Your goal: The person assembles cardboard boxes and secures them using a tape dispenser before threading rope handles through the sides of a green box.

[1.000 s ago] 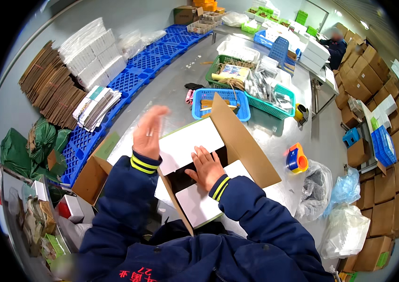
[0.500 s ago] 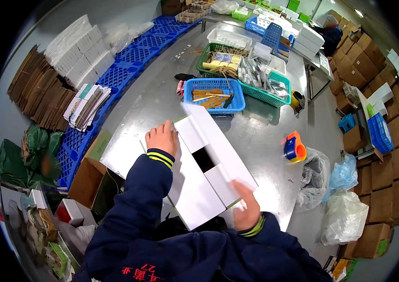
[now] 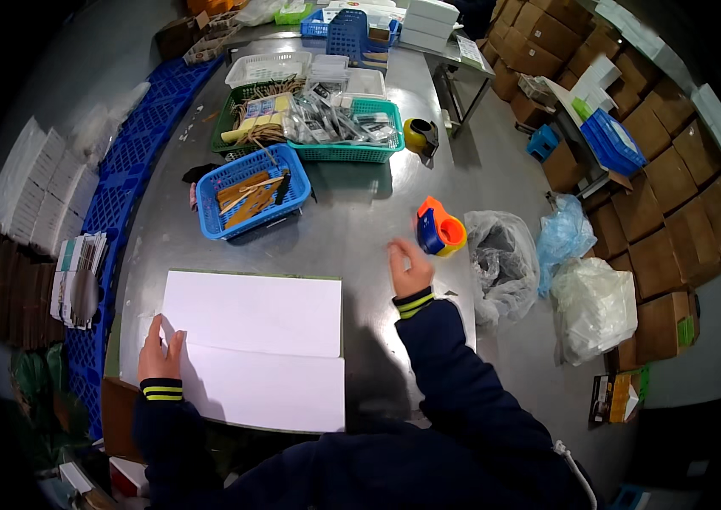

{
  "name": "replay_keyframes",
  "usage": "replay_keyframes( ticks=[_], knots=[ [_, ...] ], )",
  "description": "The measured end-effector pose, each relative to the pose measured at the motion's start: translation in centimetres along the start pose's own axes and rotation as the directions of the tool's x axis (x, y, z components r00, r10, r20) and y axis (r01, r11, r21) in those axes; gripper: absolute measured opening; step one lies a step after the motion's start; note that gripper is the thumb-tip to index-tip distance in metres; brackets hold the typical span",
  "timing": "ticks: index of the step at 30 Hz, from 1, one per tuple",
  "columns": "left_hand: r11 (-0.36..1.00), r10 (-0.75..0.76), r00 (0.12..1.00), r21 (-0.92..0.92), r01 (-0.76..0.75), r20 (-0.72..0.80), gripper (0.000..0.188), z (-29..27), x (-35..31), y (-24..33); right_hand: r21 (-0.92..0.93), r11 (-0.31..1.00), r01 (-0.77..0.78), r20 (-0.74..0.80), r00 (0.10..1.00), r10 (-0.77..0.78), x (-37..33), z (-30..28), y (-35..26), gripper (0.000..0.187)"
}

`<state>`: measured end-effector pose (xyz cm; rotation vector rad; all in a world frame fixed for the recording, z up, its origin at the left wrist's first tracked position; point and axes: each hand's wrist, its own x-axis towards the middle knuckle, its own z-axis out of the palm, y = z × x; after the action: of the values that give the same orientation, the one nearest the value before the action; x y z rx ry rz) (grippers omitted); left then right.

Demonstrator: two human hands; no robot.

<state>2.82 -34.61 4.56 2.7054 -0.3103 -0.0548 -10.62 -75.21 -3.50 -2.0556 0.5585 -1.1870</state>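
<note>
A white carton (image 3: 254, 314) lies on the steel table with its two long flaps folded down, meeting along a middle seam. At its left end, my left hand (image 3: 161, 350) rests against the edge, thumb and fingers apart. My right hand (image 3: 411, 269) is over the table to the right of the carton, fingers loosely bent and nothing visible in them. Just beyond that hand stands an orange and blue tape dispenser (image 3: 438, 228), apart from the fingers.
A blue basket (image 3: 251, 223) of brown strips sits beyond the carton. Behind it are a teal basket (image 3: 343, 153) of small packets and a green basket (image 3: 226, 146). Clear plastic bags (image 3: 500, 268) hang off the table's right side; blue pallets (image 3: 127, 183) line the left.
The carton has turned level, and its long flaps now cover the dark opening. My right hand has left the carton for the tape dispenser; my left has shifted to the carton's left end.
</note>
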Motion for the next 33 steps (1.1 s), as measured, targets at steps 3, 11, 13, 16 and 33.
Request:
replay_keyframes(
  ticks=[3, 11, 13, 16, 33],
  knots=[
    [0.972, 0.087, 0.995, -0.214, -0.094, -0.041, 0.055, 2.2, 1.0, -2.6, -0.459, 0.883, -0.096, 0.054, 0.989, 0.135, 2.1, -2.2, 13.1, 0.055],
    [0.946, -0.026, 0.999, -0.321, 0.037, 0.04, 0.055, 0.1, 1.0, -1.4, -0.906, 0.395, -0.153, 0.185, 0.695, 0.695, 5.1, -2.5, 20.9, 0.05],
    [0.965, -0.047, 0.997, -0.254, 0.06, 0.056, 0.06, 0.1, 1.2, -1.5, -0.849, 0.52, -0.096, 0.299, 0.725, 0.621, 5.7, -3.5, 21.2, 0.042],
    [0.947, -0.008, 0.998, -0.319, 0.028, 0.063, 0.062, 0.7, 1.1, -1.7, -0.355, 0.869, -0.344, 0.43, 0.765, 0.479, 5.2, -5.2, 20.5, 0.034],
    [0.953, 0.0, 0.996, -0.303, 0.026, 0.084, 0.061, -1.2, 1.2, -0.8, 0.367, 0.64, -0.675, 0.658, 0.675, 0.334, -3.6, -9.2, -13.2, 0.033]
  ],
)
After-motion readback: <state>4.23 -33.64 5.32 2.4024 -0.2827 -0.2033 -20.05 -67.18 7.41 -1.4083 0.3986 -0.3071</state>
